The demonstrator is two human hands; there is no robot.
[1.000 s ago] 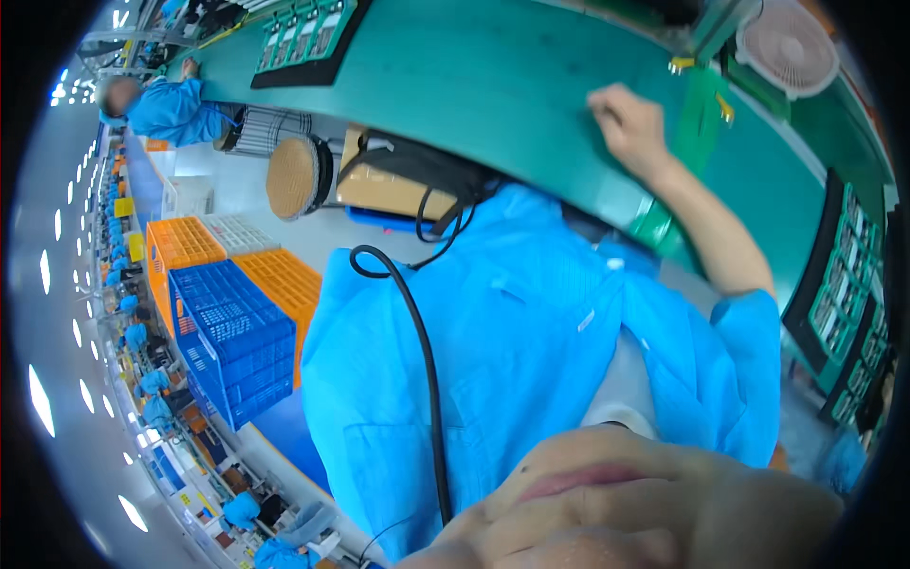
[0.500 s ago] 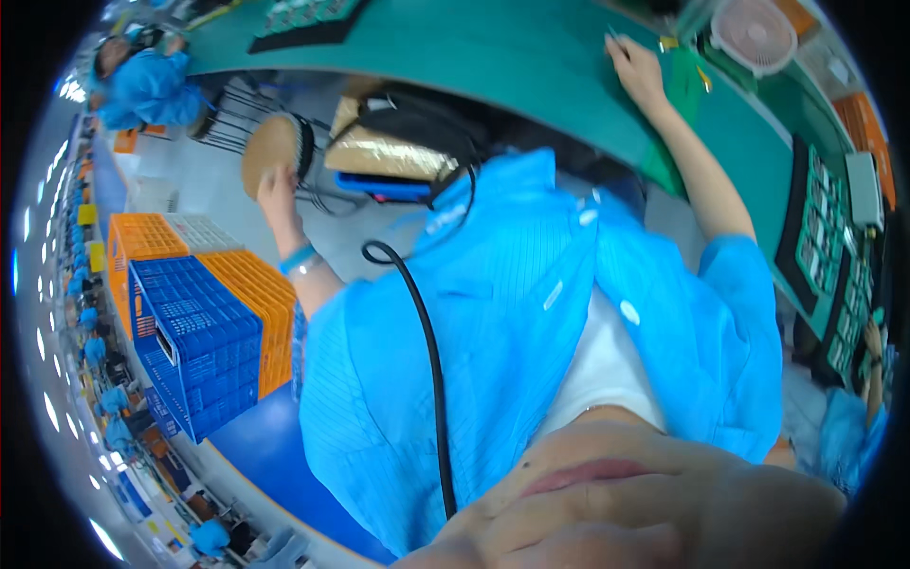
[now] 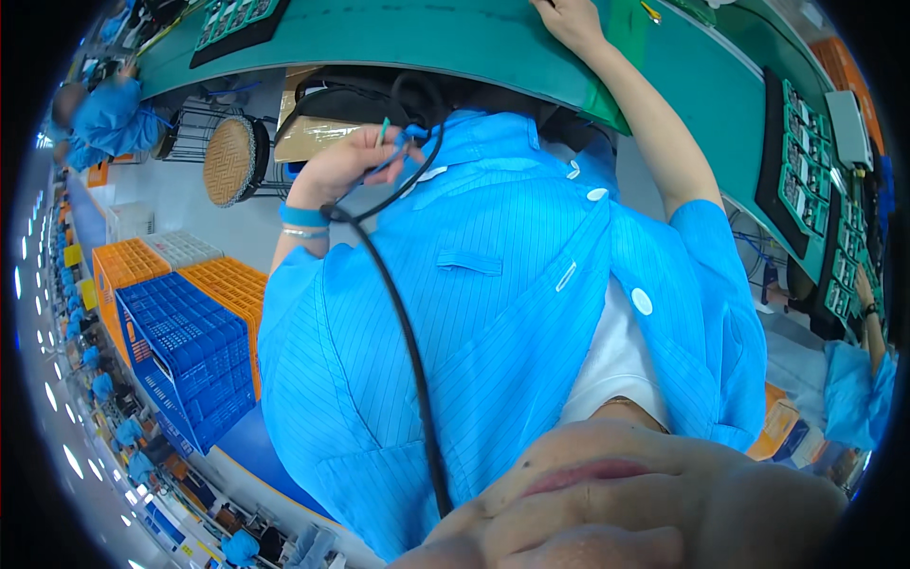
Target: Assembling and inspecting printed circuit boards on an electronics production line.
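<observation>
My left hand point(image 3: 353, 163), with a teal band point(image 3: 303, 216) at its wrist, is raised in front of my blue jacket. Its fingers pinch a thin blue cord point(image 3: 413, 135), and a small green piece point(image 3: 383, 131) sticks up at the fingertips. A black cable point(image 3: 403, 327) loops close by that wrist and runs down over my jacket. At the top rim, my right hand point(image 3: 572, 27) rests over the green worktable point(image 3: 455, 57), fingers curled. A small dark thing shows at its fingertips; the picture's edge cuts it off.
Black trays point(image 3: 794, 180) of circuit boards line the table at right; another tray point(image 3: 237, 28) sits far left. A woven-top stool point(image 3: 230, 163) and a cardboard box point(image 3: 308, 137) are below the table. Blue crates point(image 3: 190, 327) and orange crates stand left. Co-workers point(image 3: 114, 114) sit at both sides.
My left hand has come from beside the stool inward and right to my front, and now pinches the blue cord. The view has shifted; my right hand now sits at the top edge.
</observation>
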